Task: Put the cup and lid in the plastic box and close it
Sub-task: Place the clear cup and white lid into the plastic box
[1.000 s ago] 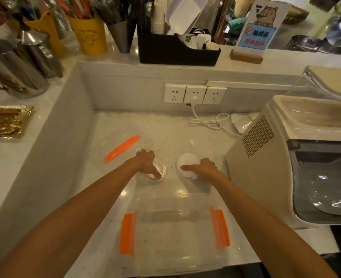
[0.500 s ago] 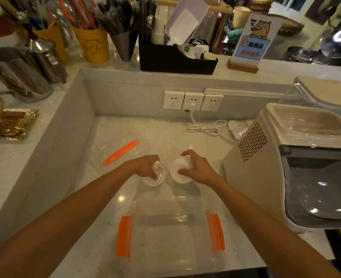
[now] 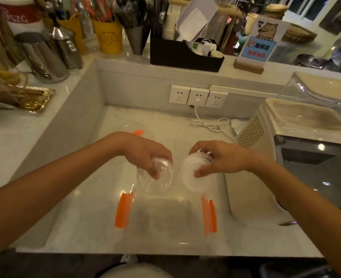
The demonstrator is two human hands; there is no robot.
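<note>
A clear plastic box [image 3: 165,219] with orange side clips lies open on the counter near its front edge. My left hand [image 3: 145,155] grips a clear plastic cup [image 3: 157,181], tilted on its side in the air just beyond the box. My right hand [image 3: 219,157] pinches a white lid [image 3: 189,173], also lifted and tilted, to the right of the cup. The box's clear lid with an orange clip [image 3: 138,132] lies behind my left forearm, mostly hidden.
A cream machine [image 3: 298,157] stands close on the right. Wall sockets [image 3: 197,96] with a white cable [image 3: 211,123] are at the back. Metal jugs [image 3: 43,55], utensil holders and a black organiser [image 3: 185,54] line the raised ledge.
Both hands have lifted the cup and the lid off the counter and brought them nearer, toward the open box. The camera view has shifted slightly.
</note>
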